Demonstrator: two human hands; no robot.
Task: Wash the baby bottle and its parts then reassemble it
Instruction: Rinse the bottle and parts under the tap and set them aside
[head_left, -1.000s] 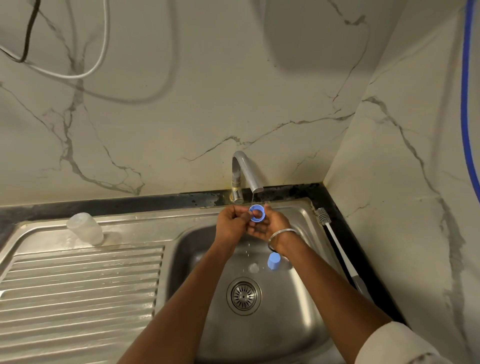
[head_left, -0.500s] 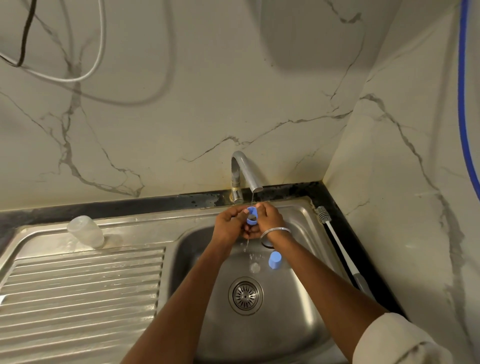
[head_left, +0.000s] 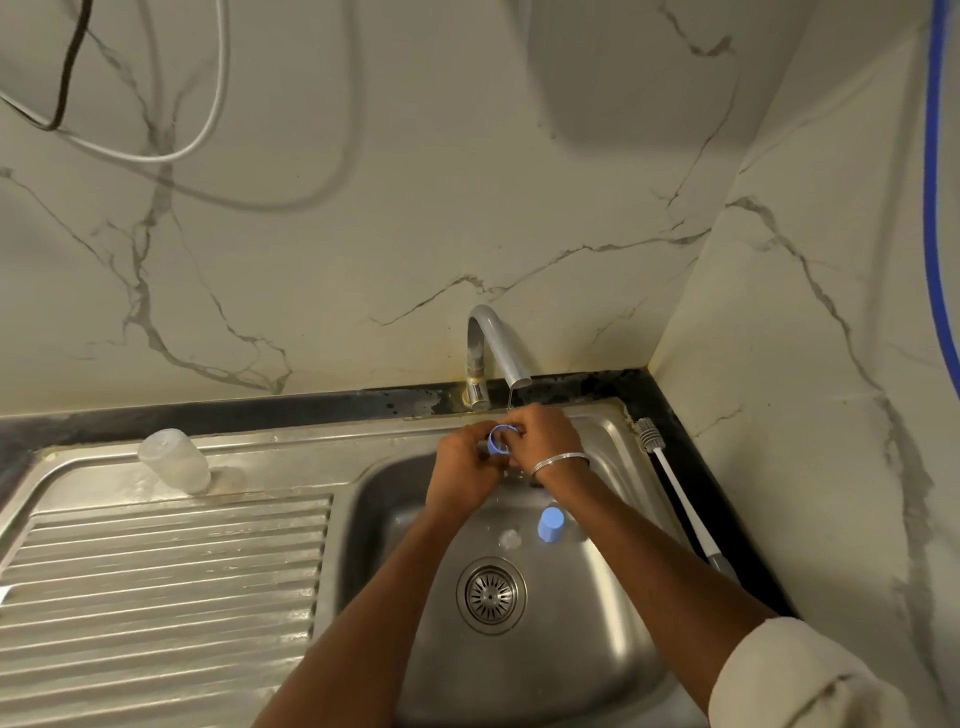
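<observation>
Beneath the trickling curved metal tap (head_left: 493, 343), left hand (head_left: 462, 462) and right hand (head_left: 540, 436) together pinch a small blue plastic ring (head_left: 500, 440), likely rinsing it; a blue plastic cap (head_left: 550, 525) waits just below them.

blue ring (head_left: 493, 443) | blue cap (head_left: 550, 525) | white grey-veined marble wall (head_left: 363, 234)

We see a home kitchen: a steel sink (head_left: 613, 649) with ribbed drainboard (head_left: 156, 597), a tap (head_left: 493, 343), and marble-patterned wall tiles (head_left: 363, 234).
</observation>
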